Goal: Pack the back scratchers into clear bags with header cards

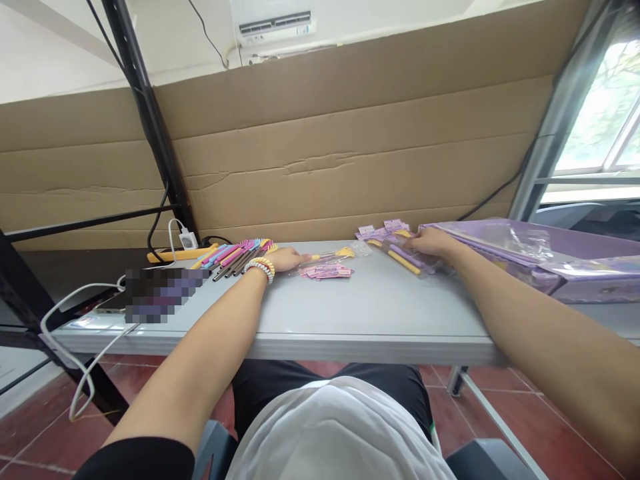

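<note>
My left hand [287, 259], with beaded bands at the wrist, is closed on a yellow-ended back scratcher [345, 253] with a thin metal shaft, low over the table. Below it lies a small stack of pink printed cards [326, 271]. Left of this hand, several loose scratchers [235, 257] with pink, blue, purple and yellow handles lie side by side. My right hand [430, 243] is at the far right, its fingers closed at the edge of bagged scratchers [400, 255] with purple header cards. Its fingertips are partly hidden against the plastic.
A purple box [590, 283] with clear plastic on it stands on the right of the grey table [370, 313]. At left are a blurred-out device [163, 293], a white cable [83, 370] and a charger [188, 240]. A cardboard wall [350, 153] rises behind.
</note>
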Action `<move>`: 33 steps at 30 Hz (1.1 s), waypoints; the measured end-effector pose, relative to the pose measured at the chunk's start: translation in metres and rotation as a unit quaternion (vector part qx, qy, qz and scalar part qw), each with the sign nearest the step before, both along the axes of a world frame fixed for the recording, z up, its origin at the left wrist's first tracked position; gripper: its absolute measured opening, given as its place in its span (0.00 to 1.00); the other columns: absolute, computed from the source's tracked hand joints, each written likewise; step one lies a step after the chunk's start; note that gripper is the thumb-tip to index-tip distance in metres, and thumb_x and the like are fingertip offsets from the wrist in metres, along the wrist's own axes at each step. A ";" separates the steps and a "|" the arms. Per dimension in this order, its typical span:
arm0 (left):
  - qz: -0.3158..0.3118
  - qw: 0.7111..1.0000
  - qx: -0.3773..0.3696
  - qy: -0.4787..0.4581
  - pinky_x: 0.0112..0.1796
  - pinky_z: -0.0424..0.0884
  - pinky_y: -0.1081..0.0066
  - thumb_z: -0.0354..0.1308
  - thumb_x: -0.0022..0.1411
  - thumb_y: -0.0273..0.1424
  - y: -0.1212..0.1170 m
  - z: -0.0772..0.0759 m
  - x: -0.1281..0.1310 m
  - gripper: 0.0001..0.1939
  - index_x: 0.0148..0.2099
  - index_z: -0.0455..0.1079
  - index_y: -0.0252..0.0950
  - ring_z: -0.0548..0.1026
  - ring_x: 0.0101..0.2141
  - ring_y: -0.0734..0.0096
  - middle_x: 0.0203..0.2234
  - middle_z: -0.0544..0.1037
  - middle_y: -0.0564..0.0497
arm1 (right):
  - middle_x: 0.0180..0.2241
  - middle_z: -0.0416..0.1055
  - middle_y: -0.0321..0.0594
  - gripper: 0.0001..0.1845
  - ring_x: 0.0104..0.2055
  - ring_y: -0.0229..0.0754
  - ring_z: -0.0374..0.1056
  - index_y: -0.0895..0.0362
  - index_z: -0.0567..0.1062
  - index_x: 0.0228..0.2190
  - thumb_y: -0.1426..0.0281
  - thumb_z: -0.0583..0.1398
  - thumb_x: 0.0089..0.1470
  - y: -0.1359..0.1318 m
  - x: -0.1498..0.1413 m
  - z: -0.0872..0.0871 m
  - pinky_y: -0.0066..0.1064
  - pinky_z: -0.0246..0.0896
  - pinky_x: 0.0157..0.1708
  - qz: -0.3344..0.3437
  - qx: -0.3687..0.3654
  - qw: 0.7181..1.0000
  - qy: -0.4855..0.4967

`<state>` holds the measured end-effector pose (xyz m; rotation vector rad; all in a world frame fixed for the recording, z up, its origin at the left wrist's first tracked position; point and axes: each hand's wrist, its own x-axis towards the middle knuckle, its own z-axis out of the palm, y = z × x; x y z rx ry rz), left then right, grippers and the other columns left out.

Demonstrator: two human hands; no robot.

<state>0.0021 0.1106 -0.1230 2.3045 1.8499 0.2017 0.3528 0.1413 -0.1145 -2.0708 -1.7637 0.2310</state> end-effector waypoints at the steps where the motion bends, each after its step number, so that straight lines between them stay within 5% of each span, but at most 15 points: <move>1: -0.002 1.000 -0.001 -0.003 0.30 0.62 0.69 0.38 0.52 0.62 0.000 0.000 0.000 0.36 0.29 0.68 0.33 0.71 0.28 0.65 0.29 0.76 0.44 | 0.26 0.72 0.45 0.11 0.26 0.44 0.68 0.60 0.74 0.25 0.64 0.61 0.42 0.000 0.000 0.000 0.31 0.58 0.24 0.000 -0.003 1.000 0.007; 33: -0.016 1.000 0.003 -0.022 0.30 0.62 0.70 0.36 0.52 0.63 0.004 -0.004 -0.004 0.38 0.30 0.69 0.34 0.71 0.28 0.66 0.29 0.76 0.46 | 0.22 0.70 0.42 0.13 0.25 0.42 0.67 0.58 0.70 0.22 0.60 0.61 0.43 0.011 0.002 -0.003 0.30 0.56 0.23 0.052 -0.026 0.998 -0.014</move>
